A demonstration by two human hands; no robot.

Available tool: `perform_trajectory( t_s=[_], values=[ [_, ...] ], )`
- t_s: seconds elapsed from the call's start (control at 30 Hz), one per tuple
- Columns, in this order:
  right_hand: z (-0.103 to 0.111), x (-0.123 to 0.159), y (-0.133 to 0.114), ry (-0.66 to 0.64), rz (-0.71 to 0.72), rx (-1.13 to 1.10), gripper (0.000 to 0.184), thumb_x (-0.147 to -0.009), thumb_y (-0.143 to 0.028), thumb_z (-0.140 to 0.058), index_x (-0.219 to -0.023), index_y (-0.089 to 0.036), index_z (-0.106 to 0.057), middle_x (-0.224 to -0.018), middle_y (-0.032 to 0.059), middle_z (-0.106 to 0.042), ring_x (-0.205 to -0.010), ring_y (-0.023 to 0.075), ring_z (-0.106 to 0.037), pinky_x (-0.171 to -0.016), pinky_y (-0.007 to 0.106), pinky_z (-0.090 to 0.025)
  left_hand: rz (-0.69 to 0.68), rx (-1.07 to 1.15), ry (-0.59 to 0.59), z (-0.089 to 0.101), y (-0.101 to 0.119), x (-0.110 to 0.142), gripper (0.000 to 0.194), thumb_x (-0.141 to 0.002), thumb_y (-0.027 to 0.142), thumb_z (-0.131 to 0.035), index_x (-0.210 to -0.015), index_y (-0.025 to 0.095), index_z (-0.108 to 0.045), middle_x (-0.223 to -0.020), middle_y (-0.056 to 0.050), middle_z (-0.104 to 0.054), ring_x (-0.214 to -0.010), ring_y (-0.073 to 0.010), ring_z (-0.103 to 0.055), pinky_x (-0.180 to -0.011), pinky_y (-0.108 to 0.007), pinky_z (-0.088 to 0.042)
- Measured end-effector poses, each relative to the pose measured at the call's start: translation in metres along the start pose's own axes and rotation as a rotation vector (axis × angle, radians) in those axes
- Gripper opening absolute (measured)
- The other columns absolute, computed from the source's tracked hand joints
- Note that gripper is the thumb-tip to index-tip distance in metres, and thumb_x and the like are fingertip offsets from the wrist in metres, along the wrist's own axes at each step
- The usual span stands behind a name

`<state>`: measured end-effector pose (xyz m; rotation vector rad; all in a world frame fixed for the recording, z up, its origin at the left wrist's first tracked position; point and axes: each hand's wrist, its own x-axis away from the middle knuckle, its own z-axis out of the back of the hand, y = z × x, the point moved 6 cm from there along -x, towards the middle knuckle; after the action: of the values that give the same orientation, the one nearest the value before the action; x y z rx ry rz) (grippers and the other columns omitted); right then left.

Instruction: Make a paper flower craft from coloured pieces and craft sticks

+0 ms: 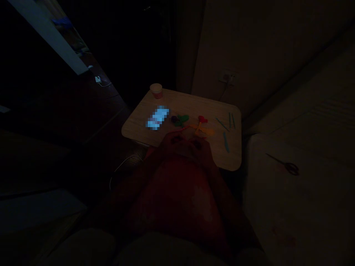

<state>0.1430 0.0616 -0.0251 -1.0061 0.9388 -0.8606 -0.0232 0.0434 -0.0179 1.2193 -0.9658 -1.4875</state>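
Note:
Both my hands meet at the near edge of a small wooden-topped table (194, 99). My left hand (171, 144) has its fingers curled in a closed grip, and my right hand (203, 149) is closed close beside it. What they hold, if anything, is lost in the dark. Just beyond the fingertips lie soft-looking coloured pieces, perhaps modelling clay: a green piece (183, 119), a dark purple lump (174, 119), a red piece (202, 119) and an orange strip (206, 130). A thin pinkish-red strip (180, 130) lies nearest my left hand.
A lit phone-like screen (157, 118) and a paper cup (156, 91) stand left on the table. At right lie several thin teal sticks (230, 120) and a teal plastic knife (226, 142). Scissors (290, 168) rest on a pale surface further right. A wall socket (228, 77) is behind.

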Motion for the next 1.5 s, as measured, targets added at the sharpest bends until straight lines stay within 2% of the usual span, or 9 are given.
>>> perform_trajectory(
  t_s=[0.17, 0.4, 0.77, 0.87, 1.0, 1.13, 1.3, 1.4, 1.5],
  values=[
    [-0.001, 0.000, -0.003, -0.014, 0.027, 0.037, 0.016, -0.088, -0.035, -0.067, -0.086, -0.020, -0.073, -0.085, 0.0048, -0.074, -0.077, 0.0184, -0.067, -0.070, 0.030, -0.051, -0.047, -0.004, 0.021, 0.001, 0.003, 0.000, 0.021, -0.080, 0.035, -0.077, -0.081, 0.015, -0.075, -0.088, -0.005, -0.072, -0.080, -0.0160, -0.066, -0.070, -0.024, -0.051],
    [-0.003, 0.000, -0.003, -0.027, 0.016, 0.082, 0.016, -0.086, -0.035, -0.068, -0.083, -0.020, -0.072, -0.079, 0.0043, -0.073, -0.070, 0.0175, -0.065, -0.065, 0.029, -0.049, -0.074, -0.028, -0.023, -0.003, 0.008, 0.001, 0.024, -0.082, 0.038, -0.076, -0.081, 0.014, -0.073, -0.086, -0.005, -0.071, -0.077, -0.0152, -0.065, -0.068, -0.024, -0.051],
    [0.004, 0.002, 0.000, 0.095, -0.019, -0.134, 0.009, -0.081, -0.029, -0.072, -0.088, -0.023, -0.071, -0.089, 0.0040, -0.075, -0.083, 0.0199, -0.069, -0.076, 0.033, -0.056, -0.116, -0.092, -0.045, -0.007, 0.000, 0.000, 0.026, -0.086, 0.039, -0.074, -0.079, 0.013, -0.071, -0.081, -0.003, -0.069, -0.070, -0.0124, -0.062, -0.062, -0.021, -0.048],
    [0.003, 0.002, -0.001, 0.082, -0.026, -0.160, 0.010, -0.080, -0.029, -0.074, -0.088, -0.023, -0.071, -0.089, 0.0035, -0.074, -0.083, 0.0196, -0.069, -0.076, 0.033, -0.057, -0.090, -0.090, -0.053, -0.008, -0.002, 0.000, 0.026, -0.085, 0.040, -0.075, -0.082, 0.013, -0.072, -0.083, -0.004, -0.071, -0.072, -0.0137, -0.064, -0.064, -0.023, -0.050],
    [0.004, 0.003, -0.001, 0.111, -0.042, -0.175, 0.012, -0.078, -0.029, -0.076, -0.087, -0.024, -0.071, -0.088, 0.0028, -0.074, -0.082, 0.0194, -0.069, -0.075, 0.033, -0.057, -0.063, -0.096, -0.074, -0.009, -0.004, -0.001, 0.028, -0.086, 0.041, -0.074, -0.096, 0.015, -0.076, -0.097, -0.007, -0.075, -0.082, -0.0175, -0.069, -0.069, -0.026, -0.053],
    [0.003, 0.002, -0.001, 0.101, -0.044, -0.178, 0.010, -0.077, -0.029, -0.076, -0.084, -0.024, -0.069, -0.087, 0.0028, -0.073, -0.082, 0.0190, -0.068, -0.075, 0.032, -0.056, -0.130, -0.155, -0.106, -0.011, 0.003, -0.001, 0.027, -0.089, 0.039, -0.071, -0.095, 0.015, -0.080, -0.089, -0.009, -0.076, -0.078, -0.0182, -0.068, -0.070, -0.028, -0.051],
    [0.005, 0.001, 0.001, 0.115, -0.052, -0.146, 0.014, -0.077, -0.032, -0.076, -0.085, -0.023, -0.069, -0.087, 0.0034, -0.073, -0.082, 0.0197, -0.068, -0.075, 0.033, -0.056, -0.099, -0.168, -0.026, -0.006, 0.005, -0.001, 0.025, -0.086, 0.040, -0.074, -0.086, 0.015, -0.078, -0.085, -0.006, -0.074, -0.075, -0.0165, -0.066, -0.068, -0.026, -0.051],
    [0.005, 0.000, 0.005, 0.113, -0.066, -0.139, 0.014, -0.082, -0.035, -0.073, -0.088, -0.023, -0.069, -0.087, 0.0040, -0.073, -0.080, 0.0194, -0.067, -0.075, 0.033, -0.056, -0.053, -0.137, 0.049, -0.002, 0.000, 0.000, 0.025, -0.084, 0.040, -0.075, -0.085, 0.015, -0.076, -0.090, -0.006, -0.074, -0.079, -0.0163, -0.067, -0.068, -0.025, -0.052],
    [0.007, 0.000, 0.008, 0.127, -0.061, -0.124, 0.014, -0.084, -0.036, -0.071, -0.089, -0.023, -0.069, -0.086, 0.0036, -0.073, -0.079, 0.0189, -0.067, -0.074, 0.033, -0.055, -0.033, -0.126, 0.064, -0.001, -0.004, 0.000, 0.026, -0.083, 0.040, -0.075, -0.084, 0.015, -0.075, -0.094, -0.006, -0.074, -0.079, -0.0160, -0.067, -0.068, -0.025, -0.053]
  ],
)
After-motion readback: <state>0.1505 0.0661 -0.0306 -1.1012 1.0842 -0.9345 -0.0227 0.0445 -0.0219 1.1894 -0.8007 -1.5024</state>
